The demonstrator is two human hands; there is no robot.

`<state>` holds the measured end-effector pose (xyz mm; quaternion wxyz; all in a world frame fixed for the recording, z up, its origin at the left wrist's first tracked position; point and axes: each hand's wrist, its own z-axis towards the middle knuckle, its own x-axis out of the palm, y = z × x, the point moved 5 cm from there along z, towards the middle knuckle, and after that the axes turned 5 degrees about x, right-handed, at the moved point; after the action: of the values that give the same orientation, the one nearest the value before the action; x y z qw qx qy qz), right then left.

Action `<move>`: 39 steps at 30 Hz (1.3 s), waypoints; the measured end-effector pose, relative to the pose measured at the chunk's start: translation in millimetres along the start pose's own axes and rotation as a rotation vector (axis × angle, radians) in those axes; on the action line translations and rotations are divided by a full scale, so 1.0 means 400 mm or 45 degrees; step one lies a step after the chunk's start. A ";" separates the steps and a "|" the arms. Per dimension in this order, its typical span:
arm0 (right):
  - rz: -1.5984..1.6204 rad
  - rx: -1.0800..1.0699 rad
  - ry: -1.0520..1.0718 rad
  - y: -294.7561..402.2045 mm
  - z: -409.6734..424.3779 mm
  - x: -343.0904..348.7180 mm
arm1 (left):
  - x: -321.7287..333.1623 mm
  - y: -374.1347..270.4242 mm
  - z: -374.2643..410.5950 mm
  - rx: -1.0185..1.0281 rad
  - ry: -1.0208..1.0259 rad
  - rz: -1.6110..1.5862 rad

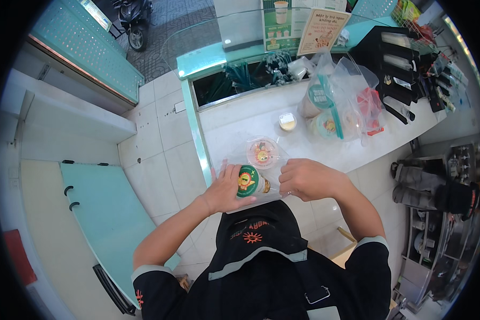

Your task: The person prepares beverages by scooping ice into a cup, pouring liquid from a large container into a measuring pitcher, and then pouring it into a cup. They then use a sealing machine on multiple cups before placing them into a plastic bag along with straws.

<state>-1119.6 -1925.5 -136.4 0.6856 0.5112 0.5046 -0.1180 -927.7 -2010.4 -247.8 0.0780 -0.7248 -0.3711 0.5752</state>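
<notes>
My left hand (226, 192) is curled around a cup with a printed green lid (247, 181) at the counter's near edge. Its thumb lies on the near side of the cup and its fingers on the far left. Clear plastic bag film (270, 174) surrounds this cup. Just beyond stands a cup with a clear printed top (263, 152), which also seems to be within the film. At the right, the fingers of my right hand (304, 180) are closed on the bag's edge. A small lidded tub with a white label (288, 122) stands farther back.
Bagged drinks (324, 108) stand on the white counter (240, 124) at back right, beside a black tiered holder (396, 60). Straws (240, 76) fill a recessed trough behind a glass guard. Another person (436, 188) is at the right near metal shelving (420, 256).
</notes>
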 end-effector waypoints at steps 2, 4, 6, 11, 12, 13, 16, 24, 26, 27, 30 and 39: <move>0.012 0.049 0.087 0.008 -0.013 0.004 | -0.010 -0.006 -0.009 0.015 0.024 0.124; -0.035 0.071 0.069 0.008 -0.027 0.005 | -0.033 -0.031 -0.022 0.058 0.066 0.293; -0.099 0.091 0.106 0.005 -0.032 0.004 | -0.042 -0.044 -0.037 0.168 0.049 0.402; -0.252 0.239 0.260 -0.021 -0.048 0.002 | -0.119 -0.099 -0.084 0.238 0.713 0.509; -0.136 0.237 0.253 -0.023 -0.049 -0.007 | -0.123 -0.100 -0.088 0.333 0.586 0.656; -0.020 0.233 0.247 -0.027 -0.051 -0.021 | -0.120 -0.097 -0.102 0.424 0.456 0.800; 0.530 0.192 0.171 -0.075 -0.055 -0.074 | -0.155 -0.157 -0.125 0.599 -0.059 0.840; -0.431 0.872 -0.461 -0.613 0.031 0.168 | -0.221 -0.273 -0.161 0.642 -0.316 0.806; -0.236 0.992 -0.361 -0.663 0.050 0.203 | -0.235 -0.279 -0.166 0.568 -0.360 0.769; -0.192 1.041 -0.362 -0.665 0.054 0.205 | -0.243 -0.285 -0.174 0.546 -0.382 0.747; -0.068 1.141 -0.461 -0.642 0.012 0.165 | -0.257 -0.299 -0.186 0.544 -0.447 0.687; 0.157 0.356 -0.146 0.016 0.069 -0.242 | -0.192 -0.214 -0.201 0.942 -0.554 0.577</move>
<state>-1144.0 -1979.5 -54.9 0.6413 0.6242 0.4111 -0.1738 -899.2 -1972.5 -115.7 0.1239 -0.5740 0.0179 0.8092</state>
